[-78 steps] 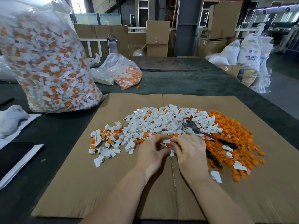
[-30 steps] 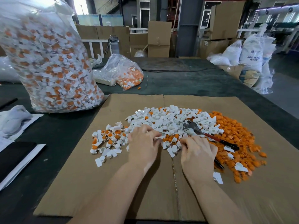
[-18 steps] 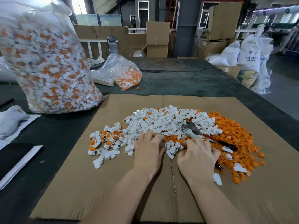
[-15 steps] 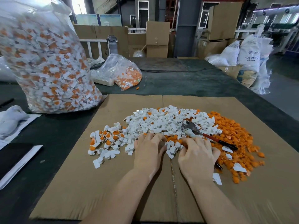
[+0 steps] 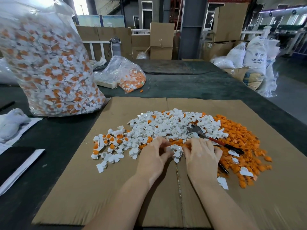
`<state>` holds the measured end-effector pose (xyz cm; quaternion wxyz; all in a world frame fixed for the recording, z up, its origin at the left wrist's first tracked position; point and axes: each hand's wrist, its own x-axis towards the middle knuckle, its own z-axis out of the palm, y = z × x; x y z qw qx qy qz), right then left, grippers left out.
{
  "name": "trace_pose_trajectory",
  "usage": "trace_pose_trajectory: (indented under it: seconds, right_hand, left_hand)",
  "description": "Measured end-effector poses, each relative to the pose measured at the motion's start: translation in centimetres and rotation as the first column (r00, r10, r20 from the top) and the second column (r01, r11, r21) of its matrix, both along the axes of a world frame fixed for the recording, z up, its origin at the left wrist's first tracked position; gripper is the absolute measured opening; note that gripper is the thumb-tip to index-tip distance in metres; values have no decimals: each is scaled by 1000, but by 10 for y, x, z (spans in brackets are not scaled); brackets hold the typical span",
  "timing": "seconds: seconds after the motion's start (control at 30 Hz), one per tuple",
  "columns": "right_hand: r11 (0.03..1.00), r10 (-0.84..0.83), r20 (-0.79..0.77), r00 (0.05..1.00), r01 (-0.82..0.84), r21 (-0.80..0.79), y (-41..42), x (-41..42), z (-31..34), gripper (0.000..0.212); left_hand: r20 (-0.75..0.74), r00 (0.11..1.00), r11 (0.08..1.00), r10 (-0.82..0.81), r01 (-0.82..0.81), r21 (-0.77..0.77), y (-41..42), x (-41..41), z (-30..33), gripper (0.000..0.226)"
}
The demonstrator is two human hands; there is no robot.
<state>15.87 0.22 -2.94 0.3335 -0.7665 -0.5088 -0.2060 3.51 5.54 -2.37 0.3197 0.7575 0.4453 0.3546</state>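
Note:
A pile of white plastic parts [image 5: 167, 125] lies on the cardboard sheet [image 5: 116, 188], with a heap of orange caps [image 5: 239, 138] to its right. My left hand [image 5: 152, 157] and my right hand [image 5: 201, 157] meet at the pile's near edge. Their curled fingertips pinch a small cluster of white parts [image 5: 174, 150] from both sides. Exactly which piece each finger holds is hidden. Pliers with red and black handles [image 5: 216, 141] lie on the pile just beyond my right hand.
A big clear bag of white and orange parts [image 5: 48, 63] stands at the left, with a smaller bag [image 5: 126, 75] behind the sheet. A black object on white paper [image 5: 15, 161] lies at the far left. Boxes and sacks [image 5: 254, 55] stand beyond the dark table.
My hands moved apart to rake at the pile's edge, the left reaching out to the left. They have now come together again, fingers curled on white parts between them.

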Motion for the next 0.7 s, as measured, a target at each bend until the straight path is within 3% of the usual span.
trace_pose_trajectory:
  seconds: [0.23,0.43,0.6,0.7]
  right_hand:
    - [970,230,-44,972,-226,88,-6,-3,7,23]
    - [919,384,-179,906,-357,165,-7,1,7,9]
    - [918,391,-358,848,-328,225,-8,0,8,18]
    - [906,413,-345,843,-342,251,-9,-2,9,18]
  left_hand:
    - [35,999,1000,-14,15,-22,0,1,4,14]
    - [137,991,995,-1,14,-97,-1,12,4,14]
    - [163,987,993,2,18,-119,-1,11,3,22]
    - [161,987,991,-14,35,-130,-1,10,3,21]
